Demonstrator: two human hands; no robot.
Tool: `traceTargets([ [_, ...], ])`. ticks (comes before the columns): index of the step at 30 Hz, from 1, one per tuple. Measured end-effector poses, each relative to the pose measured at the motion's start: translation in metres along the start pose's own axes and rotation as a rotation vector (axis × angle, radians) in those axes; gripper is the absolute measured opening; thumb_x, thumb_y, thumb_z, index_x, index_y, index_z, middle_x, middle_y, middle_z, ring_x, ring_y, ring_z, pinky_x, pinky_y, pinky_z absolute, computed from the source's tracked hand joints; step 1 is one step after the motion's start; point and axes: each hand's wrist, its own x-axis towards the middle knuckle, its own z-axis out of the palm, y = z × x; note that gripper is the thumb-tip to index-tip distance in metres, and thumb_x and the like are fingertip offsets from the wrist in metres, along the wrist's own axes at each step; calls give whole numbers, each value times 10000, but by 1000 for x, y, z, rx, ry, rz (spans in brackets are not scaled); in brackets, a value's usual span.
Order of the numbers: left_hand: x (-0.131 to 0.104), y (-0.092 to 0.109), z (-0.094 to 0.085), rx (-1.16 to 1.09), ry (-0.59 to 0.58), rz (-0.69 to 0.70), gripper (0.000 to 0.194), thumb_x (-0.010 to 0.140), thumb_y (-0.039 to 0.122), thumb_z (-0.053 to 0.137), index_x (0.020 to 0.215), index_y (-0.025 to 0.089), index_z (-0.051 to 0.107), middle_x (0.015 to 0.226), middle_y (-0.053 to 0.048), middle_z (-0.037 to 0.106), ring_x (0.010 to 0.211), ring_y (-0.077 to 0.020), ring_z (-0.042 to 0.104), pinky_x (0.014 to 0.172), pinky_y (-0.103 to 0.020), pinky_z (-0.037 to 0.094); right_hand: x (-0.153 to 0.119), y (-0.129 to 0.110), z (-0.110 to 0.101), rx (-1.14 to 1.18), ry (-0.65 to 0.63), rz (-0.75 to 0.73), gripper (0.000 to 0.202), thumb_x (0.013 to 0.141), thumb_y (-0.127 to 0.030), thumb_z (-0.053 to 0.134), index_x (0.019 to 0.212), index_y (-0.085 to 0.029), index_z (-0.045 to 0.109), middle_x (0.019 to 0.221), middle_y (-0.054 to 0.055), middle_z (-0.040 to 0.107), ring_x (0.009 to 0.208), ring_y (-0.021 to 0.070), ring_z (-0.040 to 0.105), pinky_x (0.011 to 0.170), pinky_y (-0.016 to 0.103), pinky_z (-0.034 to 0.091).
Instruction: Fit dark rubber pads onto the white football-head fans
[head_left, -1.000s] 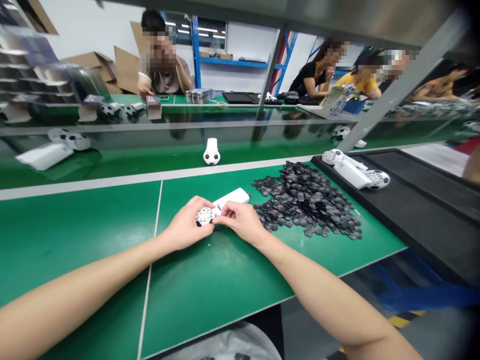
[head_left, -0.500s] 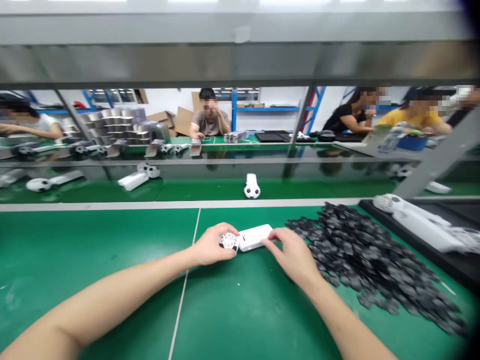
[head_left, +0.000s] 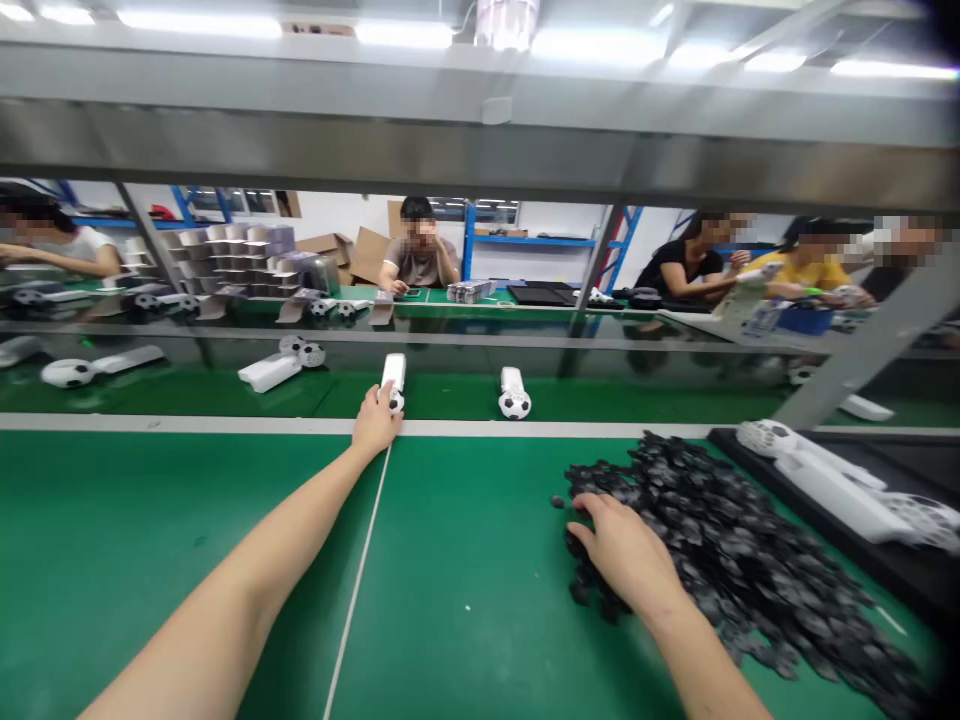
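My left hand (head_left: 375, 425) reaches forward to the far strip of the bench. Its fingers are closed around the football-patterned head of a white handheld fan (head_left: 394, 370), whose handle points away from me. My right hand (head_left: 626, 550) is at the near left side of a heap of small flat black pieces (head_left: 720, 540). Thumb and forefinger are apart there, over the edge of the heap; the other fingers are partly hidden. One loose black piece (head_left: 557, 501) lies just left of those fingertips.
Another football-headed fan (head_left: 514, 393) lies on the green conveyor belt (head_left: 450, 400), with more to the left (head_left: 274, 370). A black tray (head_left: 832, 540) with white fans stands at right. A slanted metal post (head_left: 862, 345) and overhead beam frame the bench. Several people sit beyond.
My left hand has carried the fan forward and left, from the bench onto the belt. My right hand has let go of the fan's handle and moved right to the black pieces.
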Motion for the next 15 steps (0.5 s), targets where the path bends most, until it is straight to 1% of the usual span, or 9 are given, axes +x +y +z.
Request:
traceTargets([
  [1,-3,-3,3,23,-3,19,602,769,243,521,1319,161,290,1353,-188,290,1226,-340,333,973,-448,320,-1,-2,-1,8,3,-6,241,806,-240,463,1005,-203,594,1018,96,611,940,246,584,740,336,431],
  [3,-5,-6,6,62,-14,48,609,780,279,504,1332,166,271,1341,-185,313,1214,-344,347,953,-450,343,-2,-5,-2,36,0,-10,231,800,-198,470,993,-201,596,1003,88,610,922,230,593,736,316,427],
  [7,-3,-7,6,127,-31,81,612,797,336,455,1338,141,245,1275,-193,388,1118,-356,438,873,-458,404,-4,-9,-4,83,12,-23,209,800,-158,469,954,-197,604,975,75,610,895,199,599,709,280,414],
  [10,-2,-7,6,172,-26,112,585,806,347,416,1329,140,256,1258,-191,405,1085,-365,454,839,-471,415,-6,-11,-4,91,-1,-39,209,805,-137,452,925,-201,611,944,65,614,860,179,599,676,259,401],
  [12,-3,-7,6,199,-19,127,575,808,349,403,1325,140,260,1249,-186,414,1080,-356,455,837,-460,416,-7,-13,-5,98,-2,-56,205,823,-144,432,903,-200,612,917,63,615,826,168,599,666,252,395],
  [15,-5,-7,6,236,-6,138,583,803,352,402,1318,117,265,1222,-187,430,1100,-341,438,861,-432,406,-10,-17,-5,138,16,-87,164,840,-220,453,870,-192,612,872,66,611,813,174,588,676,259,401],
])
